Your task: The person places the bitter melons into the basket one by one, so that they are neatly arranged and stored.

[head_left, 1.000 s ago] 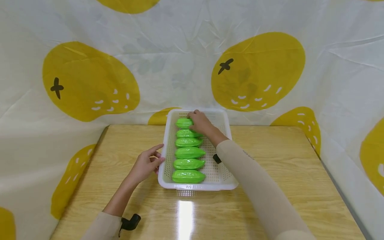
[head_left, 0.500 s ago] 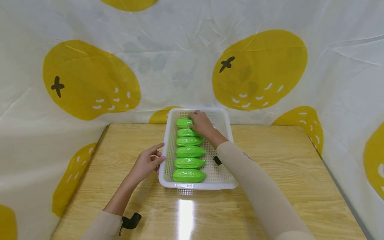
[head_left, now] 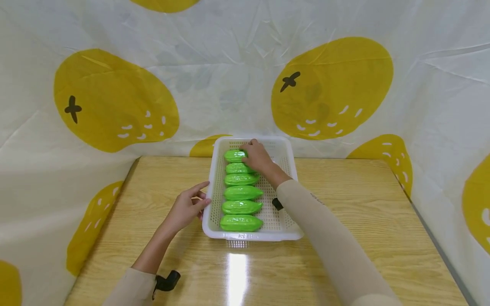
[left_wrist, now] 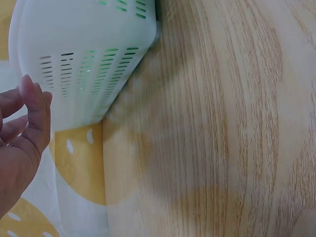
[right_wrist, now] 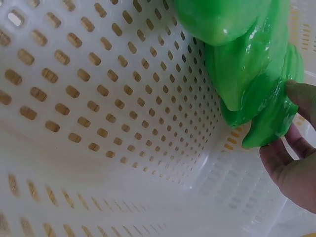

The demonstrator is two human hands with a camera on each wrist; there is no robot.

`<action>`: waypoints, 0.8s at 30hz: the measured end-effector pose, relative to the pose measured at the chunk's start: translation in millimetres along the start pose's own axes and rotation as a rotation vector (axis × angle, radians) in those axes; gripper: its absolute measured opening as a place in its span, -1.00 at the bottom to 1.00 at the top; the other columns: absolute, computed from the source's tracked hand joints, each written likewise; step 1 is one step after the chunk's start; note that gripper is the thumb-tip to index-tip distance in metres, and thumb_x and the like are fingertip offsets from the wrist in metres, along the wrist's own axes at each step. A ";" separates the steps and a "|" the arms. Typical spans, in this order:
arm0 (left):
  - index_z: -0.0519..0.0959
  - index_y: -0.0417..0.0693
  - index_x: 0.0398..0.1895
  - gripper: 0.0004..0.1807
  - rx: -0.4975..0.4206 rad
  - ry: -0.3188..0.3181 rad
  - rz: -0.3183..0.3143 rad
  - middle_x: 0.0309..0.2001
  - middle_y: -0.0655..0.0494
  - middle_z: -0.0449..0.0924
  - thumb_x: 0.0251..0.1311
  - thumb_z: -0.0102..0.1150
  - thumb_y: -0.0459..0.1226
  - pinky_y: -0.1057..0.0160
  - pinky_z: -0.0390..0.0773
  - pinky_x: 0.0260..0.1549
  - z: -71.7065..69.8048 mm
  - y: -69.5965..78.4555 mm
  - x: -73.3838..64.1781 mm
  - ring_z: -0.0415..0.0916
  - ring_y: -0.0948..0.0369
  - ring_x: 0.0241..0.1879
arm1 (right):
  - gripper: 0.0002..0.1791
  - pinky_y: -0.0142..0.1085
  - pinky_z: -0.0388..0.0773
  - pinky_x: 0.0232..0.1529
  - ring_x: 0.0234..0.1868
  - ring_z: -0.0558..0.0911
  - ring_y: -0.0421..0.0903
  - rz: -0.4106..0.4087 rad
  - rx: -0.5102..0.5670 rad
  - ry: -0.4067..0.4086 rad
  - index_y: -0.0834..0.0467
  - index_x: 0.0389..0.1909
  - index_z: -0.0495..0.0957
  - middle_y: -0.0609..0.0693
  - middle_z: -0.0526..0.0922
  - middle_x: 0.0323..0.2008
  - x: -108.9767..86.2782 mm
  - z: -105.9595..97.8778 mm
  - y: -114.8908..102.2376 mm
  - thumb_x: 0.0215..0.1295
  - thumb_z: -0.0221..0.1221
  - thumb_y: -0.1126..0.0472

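A white perforated plastic basket holds several glossy green bitter melons, lined up crosswise in a column along its left side. At the far end my right hand grips the farthest bitter melon. Thumb and fingers pinch its pointed tip in the right wrist view. My left hand is at the basket's left rim, its loosely bent index finger and thumb touching the edge from outside. In the left wrist view that hand stands beside the slotted wall.
The basket sits on a wooden table close to its back edge. Behind and on both sides hangs a white cloth with large yellow fruit prints. Inside the basket, a strip of perforated floor shows to the right of the bitter melons.
The view shifts slightly. Both hands, the basket and the bitter melons keep almost the same places.
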State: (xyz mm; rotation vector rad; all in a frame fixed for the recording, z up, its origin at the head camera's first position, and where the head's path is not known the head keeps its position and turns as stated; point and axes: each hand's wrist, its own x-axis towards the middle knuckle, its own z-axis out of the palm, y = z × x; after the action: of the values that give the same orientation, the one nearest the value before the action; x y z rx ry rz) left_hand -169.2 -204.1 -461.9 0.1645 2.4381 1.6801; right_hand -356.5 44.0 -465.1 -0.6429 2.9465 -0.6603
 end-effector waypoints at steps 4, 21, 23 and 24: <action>0.34 -0.14 0.53 -0.36 -0.006 -0.008 -0.002 -0.14 -0.19 0.54 0.41 0.22 -0.43 -0.04 0.75 -0.51 1.5 0.6 0.0 0.57 0.18 -0.48 | -0.47 0.00 0.48 0.36 0.25 0.49 0.18 -0.001 0.028 -0.007 0.11 0.38 0.51 0.21 0.46 0.23 -2.3 -3.9 2.5 0.43 0.29 0.14; 0.32 -0.13 0.54 -0.36 0.018 -0.005 0.000 -0.12 -0.22 0.54 0.42 0.20 -0.43 -0.12 0.75 -0.48 -0.7 4.2 -1.2 0.59 0.16 -0.46 | -0.46 -0.02 0.52 0.34 0.31 0.51 0.15 -0.156 0.257 0.013 0.17 0.42 0.43 0.21 0.48 0.29 -22.6 -79.3 -24.3 0.50 0.24 0.12; 0.33 -0.12 0.54 -0.36 0.020 -0.003 -0.001 -0.12 -0.22 0.54 0.42 0.20 -0.42 -0.11 0.75 -0.48 -1.3 4.3 -1.3 0.59 0.15 -0.46 | -0.47 -0.01 0.52 0.36 0.31 0.52 0.15 -0.183 0.280 0.038 0.18 0.42 0.43 0.20 0.48 0.30 -28.0 -89.6 -24.9 0.51 0.22 0.13; 0.33 -0.12 0.54 -0.36 0.021 -0.003 -0.003 -0.12 -0.22 0.54 0.43 0.20 -0.42 -0.11 0.75 -0.48 -1.5 4.4 -1.5 0.59 0.15 -0.46 | -0.47 0.00 0.51 0.37 0.32 0.51 0.15 -0.192 0.296 0.050 0.19 0.42 0.43 0.19 0.48 0.31 -31.8 -94.6 -24.8 0.52 0.21 0.13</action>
State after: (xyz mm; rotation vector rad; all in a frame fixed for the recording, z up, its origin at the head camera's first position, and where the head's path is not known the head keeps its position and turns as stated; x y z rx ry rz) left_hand -168.0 -204.1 -457.1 0.1663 2.4532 1.6530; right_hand -331.2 74.2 -370.1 -0.8938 2.7672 -1.1169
